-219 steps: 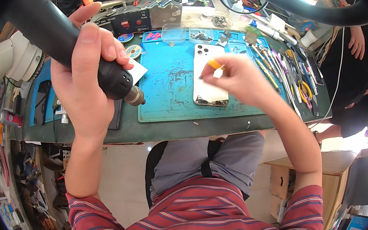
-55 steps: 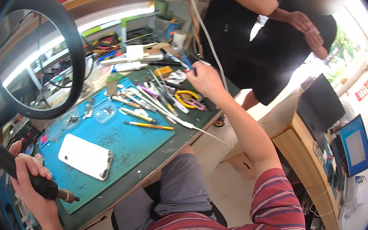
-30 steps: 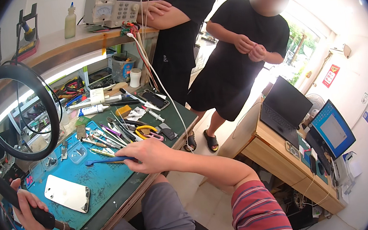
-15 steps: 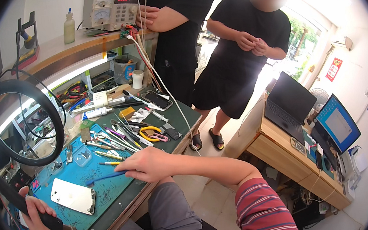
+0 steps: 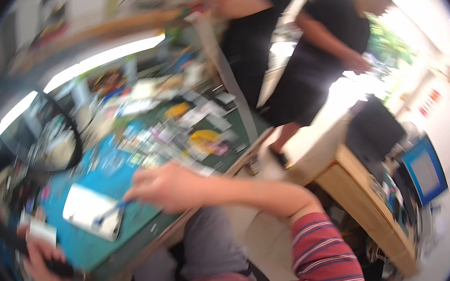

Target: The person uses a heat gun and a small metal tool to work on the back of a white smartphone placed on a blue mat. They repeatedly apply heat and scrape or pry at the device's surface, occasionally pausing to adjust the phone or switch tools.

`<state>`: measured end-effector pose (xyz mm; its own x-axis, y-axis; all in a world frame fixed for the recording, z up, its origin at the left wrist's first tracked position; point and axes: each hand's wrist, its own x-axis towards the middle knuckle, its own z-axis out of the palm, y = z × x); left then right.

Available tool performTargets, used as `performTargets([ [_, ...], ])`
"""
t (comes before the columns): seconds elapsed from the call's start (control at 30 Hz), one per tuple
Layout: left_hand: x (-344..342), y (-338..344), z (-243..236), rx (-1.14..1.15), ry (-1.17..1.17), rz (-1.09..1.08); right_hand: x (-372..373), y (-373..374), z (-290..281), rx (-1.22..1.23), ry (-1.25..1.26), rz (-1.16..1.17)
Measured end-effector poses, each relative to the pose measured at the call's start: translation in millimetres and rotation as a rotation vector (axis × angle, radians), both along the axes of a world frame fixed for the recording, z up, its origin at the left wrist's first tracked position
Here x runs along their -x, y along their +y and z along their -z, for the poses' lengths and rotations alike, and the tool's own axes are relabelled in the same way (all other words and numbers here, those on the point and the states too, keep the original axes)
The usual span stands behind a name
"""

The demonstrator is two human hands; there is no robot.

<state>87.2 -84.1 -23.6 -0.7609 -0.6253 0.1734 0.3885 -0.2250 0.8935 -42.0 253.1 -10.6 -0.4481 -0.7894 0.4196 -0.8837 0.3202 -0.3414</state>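
A white smartphone lies flat on the blue work mat. In my right hand is a slim blue stick-shaped tool, pinched between the fingers. Its tip is over the phone's right part and seems to touch it; blur hides the exact contact. My left hand wraps around the black handle of what looks like a hot-air gun, left of the phone near the bench's front edge. The gun's short metal nozzle points to the right, low over the bench and apart from the phone.
A black ring-shaped magnifier stands over the left of the bench. Past my right hand lie several blurred tools, among them yellow-handled pliers. Two people in black stand beyond the bench. At the right, a wooden desk carries a laptop and a monitor.
My right hand has moved slightly left, bringing the blue tool's tip from beside the phone onto it. The view has shifted and blurred. The person farther right has turned aside.
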Motion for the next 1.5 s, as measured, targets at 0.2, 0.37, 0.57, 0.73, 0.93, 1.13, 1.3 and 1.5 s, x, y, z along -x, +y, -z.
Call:
performTargets([
  [0.2, -6, 30, -47, 0.194, 0.041, 0.258, -10, 26, -5, -0.002, -0.019, 0.179],
  [0.37, -22, 6, -36, 0.273, 0.070, 0.276, -25, -14, 0, -0.041, -0.004, 0.062],
  [0.57, -10, 19, -48, 0.308, 0.048, 0.292, -6, 6, 0, -0.085, -0.173, -0.079],
  [0.73, -11, 23, -45, 0.245, 0.001, 0.230, 0, 20, 7, 0.035, -0.243, -0.033],
  [0.93, -6, 25, -41, 0.147, 0.079, 0.235, -5, 17, -1, -0.103, -0.150, -0.145],
  [1.13, -17, 23, -45, 0.170, 0.114, 0.285, -23, 1, 7, -0.032, -0.088, -0.023],
  [1.3, -19, 26, -47, 0.185, 0.099, 0.285, -30, 19, 6, 0.111, -0.199, -0.011],
  [1.5, -21, 35, -46, 0.142, 0.072, 0.216, 4, 54, 21, 0.299, 0.150, 0.610],
])
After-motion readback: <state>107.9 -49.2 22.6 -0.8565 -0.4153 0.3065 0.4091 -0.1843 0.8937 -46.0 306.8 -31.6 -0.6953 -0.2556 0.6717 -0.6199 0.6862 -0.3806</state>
